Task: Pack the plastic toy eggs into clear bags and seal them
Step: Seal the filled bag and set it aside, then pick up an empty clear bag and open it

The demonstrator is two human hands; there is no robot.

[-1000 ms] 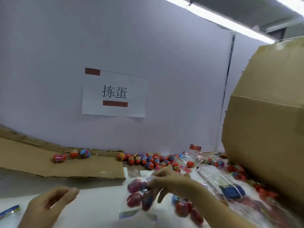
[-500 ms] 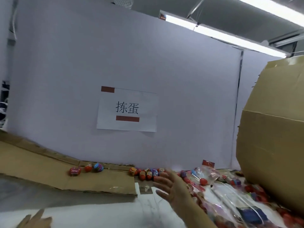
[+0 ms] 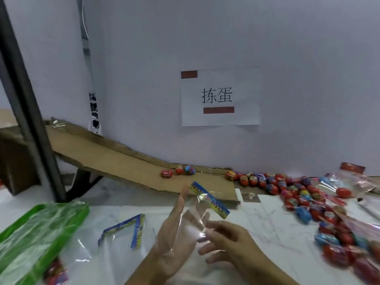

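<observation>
An empty clear bag with a blue and yellow header strip stands upright between my hands above the white table. My left hand is flat behind it, fingers straight, palm against the film. My right hand pinches the bag's right edge with its fingertips. Several loose red and blue toy eggs lie heaped at the right along the wall. Three more eggs sit on the cardboard ramp.
A second empty bag lies flat left of my hands. A green plastic bag covers the table's left corner, with a packed bag under it. Filled bags pile up at right. A black post stands at left.
A second ago my right hand held a bag filled with eggs; it let that go. The view swung left, and both hands now hold up an empty bag.
</observation>
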